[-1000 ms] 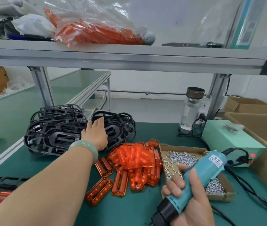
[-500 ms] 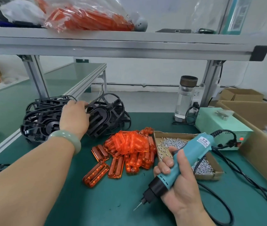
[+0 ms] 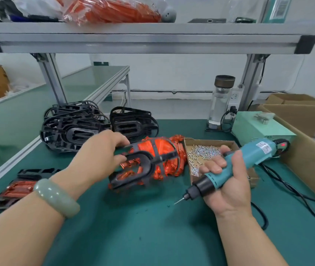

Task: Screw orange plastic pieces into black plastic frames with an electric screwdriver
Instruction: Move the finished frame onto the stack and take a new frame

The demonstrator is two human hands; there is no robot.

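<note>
Now: frame coming to the work spot

Left hand (image 3: 99, 154) grips a black frame (image 3: 143, 166), lifted and blurred over the orange pile (image 3: 164, 160). Right hand (image 3: 227, 181) is closed around the screwdriver (image 3: 237, 166), bit pointing down-left, clear of the frame. Best to lay the frame flat on the mat (image 3: 152, 227) before seating an orange piece. Frame sits left of the driver, near.

Your left hand (image 3: 103, 154) grips one black frame (image 3: 143, 166) above the orange pieces (image 3: 164, 148); your right hand (image 3: 227, 181) holds the teal electric screwdriver (image 3: 237, 166), bit down-left.
</note>
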